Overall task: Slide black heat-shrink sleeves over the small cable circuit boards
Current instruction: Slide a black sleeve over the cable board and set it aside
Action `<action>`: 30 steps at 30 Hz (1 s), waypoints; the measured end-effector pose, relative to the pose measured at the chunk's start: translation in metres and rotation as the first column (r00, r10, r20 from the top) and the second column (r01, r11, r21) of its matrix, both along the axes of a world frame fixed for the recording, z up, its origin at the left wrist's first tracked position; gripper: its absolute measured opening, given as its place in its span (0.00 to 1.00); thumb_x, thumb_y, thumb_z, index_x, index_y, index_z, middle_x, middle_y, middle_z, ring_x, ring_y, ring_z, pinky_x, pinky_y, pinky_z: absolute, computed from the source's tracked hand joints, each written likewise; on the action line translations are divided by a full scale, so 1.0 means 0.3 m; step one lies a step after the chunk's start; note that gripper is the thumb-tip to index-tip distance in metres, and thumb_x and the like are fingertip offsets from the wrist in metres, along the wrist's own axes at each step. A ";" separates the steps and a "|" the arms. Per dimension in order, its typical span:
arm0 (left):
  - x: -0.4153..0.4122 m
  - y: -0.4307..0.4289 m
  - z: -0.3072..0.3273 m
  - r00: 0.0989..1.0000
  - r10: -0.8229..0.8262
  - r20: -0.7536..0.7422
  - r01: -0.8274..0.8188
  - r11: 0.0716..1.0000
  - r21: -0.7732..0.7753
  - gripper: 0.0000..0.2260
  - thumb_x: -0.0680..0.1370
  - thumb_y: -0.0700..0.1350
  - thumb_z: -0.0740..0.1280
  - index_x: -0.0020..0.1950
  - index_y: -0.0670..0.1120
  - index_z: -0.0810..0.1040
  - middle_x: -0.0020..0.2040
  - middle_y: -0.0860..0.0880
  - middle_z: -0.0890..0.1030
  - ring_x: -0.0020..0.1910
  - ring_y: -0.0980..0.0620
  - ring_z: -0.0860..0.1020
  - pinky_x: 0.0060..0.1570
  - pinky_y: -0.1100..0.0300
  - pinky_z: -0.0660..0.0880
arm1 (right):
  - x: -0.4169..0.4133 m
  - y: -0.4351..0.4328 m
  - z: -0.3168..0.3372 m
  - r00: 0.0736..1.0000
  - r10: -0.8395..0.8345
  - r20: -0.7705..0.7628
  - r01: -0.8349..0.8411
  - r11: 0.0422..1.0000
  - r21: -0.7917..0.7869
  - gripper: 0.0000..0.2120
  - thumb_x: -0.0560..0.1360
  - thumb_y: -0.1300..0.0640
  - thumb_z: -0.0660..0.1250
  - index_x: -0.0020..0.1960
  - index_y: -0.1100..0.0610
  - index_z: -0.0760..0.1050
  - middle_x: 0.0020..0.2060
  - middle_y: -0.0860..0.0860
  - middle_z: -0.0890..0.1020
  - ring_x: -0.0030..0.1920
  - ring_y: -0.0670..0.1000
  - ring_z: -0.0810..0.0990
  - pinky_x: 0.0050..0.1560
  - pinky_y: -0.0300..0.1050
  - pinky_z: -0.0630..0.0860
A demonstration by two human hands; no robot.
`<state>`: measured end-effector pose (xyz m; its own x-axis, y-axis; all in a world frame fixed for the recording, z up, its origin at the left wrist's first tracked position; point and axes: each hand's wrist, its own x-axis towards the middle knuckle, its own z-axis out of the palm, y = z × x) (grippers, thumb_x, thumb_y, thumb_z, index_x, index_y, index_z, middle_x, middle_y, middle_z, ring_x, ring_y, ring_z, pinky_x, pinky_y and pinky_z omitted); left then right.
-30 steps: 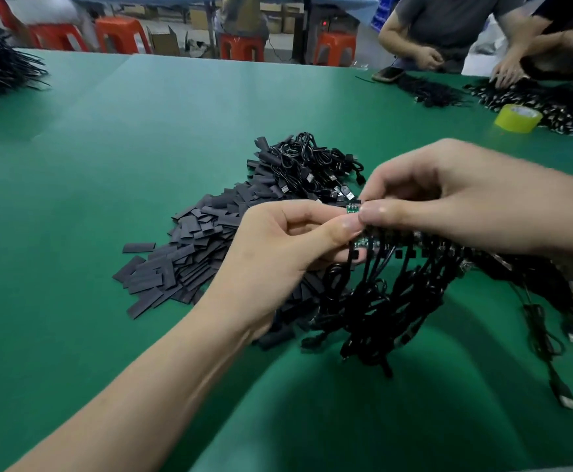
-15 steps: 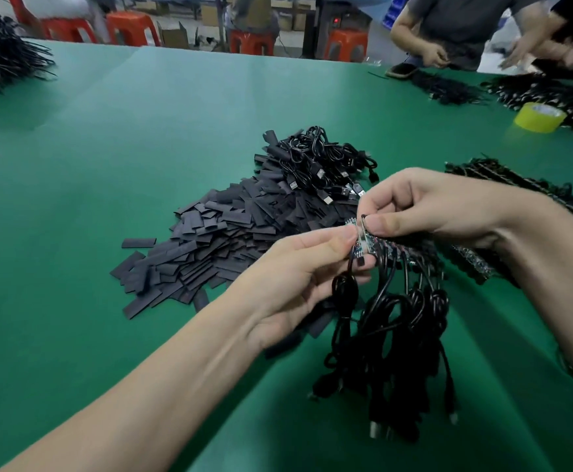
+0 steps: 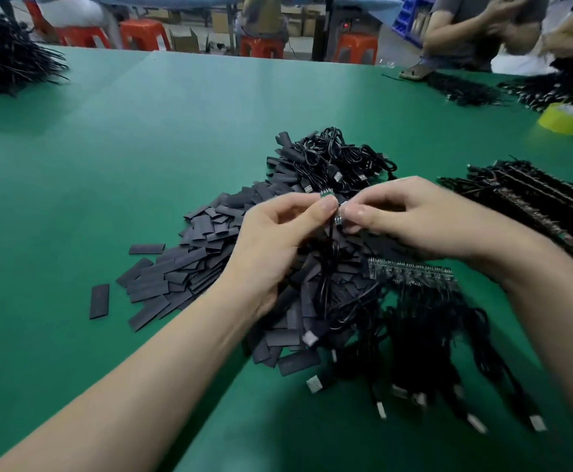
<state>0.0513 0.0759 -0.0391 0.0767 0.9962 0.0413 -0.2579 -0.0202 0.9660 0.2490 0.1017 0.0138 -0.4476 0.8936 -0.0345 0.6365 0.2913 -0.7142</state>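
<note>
No writing, label, brand or number can be read anywhere. The small circuit board (image 3: 326,195), pinched by the left hand (image 3: 271,240) and the right hand (image 3: 414,219), shows only green and tiny dark parts, too small and blurred for any marking to be made out. The strip of boards (image 3: 411,270) lying just below the right fingers is equally blurred. The yellow tape roll (image 3: 566,119), far beyond the right fingers, and the cardboard boxes (image 3: 184,40), far beyond the left fingers, carry no legible print.
</note>
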 end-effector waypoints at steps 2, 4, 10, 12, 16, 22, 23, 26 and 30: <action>-0.005 0.012 0.007 0.998 0.046 -0.030 -0.044 0.995 0.084 0.02 0.77 0.45 0.75 0.46 0.47 0.86 0.41 0.49 0.86 0.40 0.57 0.82 0.41 0.68 0.77 | -0.069 -0.019 -0.037 0.978 -0.008 -0.207 -0.008 0.997 -0.074 0.11 0.80 0.45 0.67 0.45 0.48 0.83 0.36 0.47 0.82 0.37 0.41 0.77 0.46 0.42 0.79; -0.020 0.025 0.005 0.995 0.068 -0.068 -0.060 0.991 0.118 0.02 0.78 0.44 0.74 0.46 0.47 0.86 0.40 0.49 0.85 0.39 0.56 0.82 0.41 0.66 0.78 | -0.115 -0.032 -0.069 0.947 -0.049 -0.317 0.023 0.996 -0.087 0.09 0.82 0.52 0.66 0.45 0.51 0.82 0.38 0.46 0.83 0.38 0.41 0.79 0.43 0.34 0.76; -0.170 0.086 -0.056 0.571 0.342 -0.747 0.027 0.901 0.433 0.05 0.78 0.49 0.73 0.52 0.56 0.87 0.47 0.58 0.84 0.50 0.56 0.80 0.51 0.57 0.75 | -0.152 -0.031 -0.066 0.654 -0.258 -0.712 0.054 0.954 -0.296 0.10 0.84 0.57 0.61 0.48 0.59 0.77 0.33 0.49 0.81 0.33 0.51 0.84 0.35 0.47 0.83; -0.201 0.086 -0.077 0.405 0.376 -0.833 0.103 0.887 0.451 0.05 0.78 0.50 0.74 0.52 0.56 0.87 0.48 0.56 0.83 0.52 0.51 0.78 0.52 0.51 0.76 | -0.135 -0.011 -0.031 0.398 -0.338 -0.853 0.003 0.930 -0.368 0.10 0.85 0.55 0.58 0.48 0.57 0.74 0.31 0.47 0.75 0.26 0.44 0.74 0.26 0.39 0.75; -0.204 0.084 -0.089 0.291 0.444 -0.848 0.180 0.845 0.504 0.08 0.77 0.53 0.74 0.55 0.55 0.87 0.51 0.55 0.83 0.53 0.49 0.78 0.52 0.50 0.75 | -0.082 0.008 0.019 0.387 -0.309 -0.869 0.099 0.951 -0.294 0.10 0.85 0.54 0.58 0.48 0.55 0.73 0.30 0.45 0.71 0.23 0.42 0.62 0.19 0.33 0.60; -0.199 0.091 -0.095 0.187 0.500 -0.846 0.259 0.806 0.533 0.08 0.79 0.53 0.72 0.54 0.53 0.88 0.49 0.54 0.84 0.52 0.47 0.78 0.51 0.52 0.72 | -0.116 -0.036 -0.096 0.955 -0.285 -0.080 0.292 0.856 0.427 0.09 0.81 0.49 0.65 0.43 0.49 0.78 0.30 0.45 0.78 0.29 0.44 0.72 0.29 0.37 0.66; -0.198 0.090 -0.098 0.185 0.517 -0.836 0.264 0.793 0.549 0.07 0.79 0.52 0.72 0.53 0.52 0.88 0.48 0.53 0.84 0.52 0.47 0.78 0.50 0.52 0.72 | -0.126 -0.046 -0.122 0.955 -0.295 -0.041 0.283 0.859 0.426 0.10 0.81 0.48 0.64 0.43 0.49 0.77 0.31 0.47 0.78 0.31 0.45 0.73 0.31 0.40 0.67; -0.198 0.080 -0.099 0.235 0.582 -0.778 0.230 0.745 0.626 0.05 0.79 0.49 0.73 0.49 0.50 0.88 0.48 0.53 0.84 0.50 0.46 0.77 0.50 0.49 0.74 | -0.148 -0.068 -0.184 0.945 -0.328 -0.015 0.305 0.860 0.409 0.12 0.81 0.42 0.61 0.44 0.47 0.75 0.32 0.48 0.79 0.33 0.46 0.75 0.33 0.45 0.67; -0.177 0.061 -0.096 0.468 0.547 -0.694 0.166 0.716 0.677 0.04 0.79 0.47 0.72 0.49 0.49 0.86 0.46 0.57 0.84 0.49 0.52 0.79 0.50 0.50 0.76 | -0.170 -0.090 -0.220 0.941 -0.327 -0.088 0.334 0.851 0.405 0.10 0.79 0.40 0.62 0.44 0.44 0.75 0.36 0.35 0.79 0.36 0.39 0.77 0.32 0.42 0.66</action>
<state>-0.0020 0.0942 -0.0680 0.2375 0.7378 0.6318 0.7140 -0.5736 0.4014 0.1982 0.0746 -0.0522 -0.1206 0.9210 0.3703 0.7371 0.3330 -0.5881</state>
